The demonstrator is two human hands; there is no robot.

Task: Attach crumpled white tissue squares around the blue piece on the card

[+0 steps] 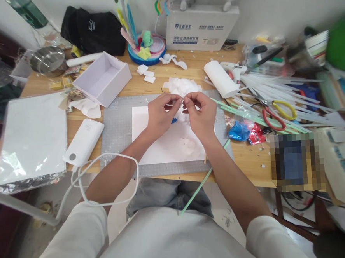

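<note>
My left hand (163, 114) and my right hand (201, 113) meet over the middle of the table, thumbs and forefingers pinched fingertip to fingertip. What they pinch is too small to make out; a whitish wisp may show there. Just beyond the fingers lies a heap of white fluffy stuffing (181, 85), and more white fluff (188, 145) rests below them. Under both hands is a white paper sheet (153, 151) on a grey cutting mat (116, 126). A small blue piece (174, 120) shows between the hands, partly hidden. One green stick (197, 190) slants over the table's front edge.
Left are a white power bank (85, 142) with its cable (138, 174) looping over my forearm, and an open white box (102, 80). Scissors (272, 113), white strips (287, 89), a glue gun (235, 72) and a white roll (220, 79) crowd the right.
</note>
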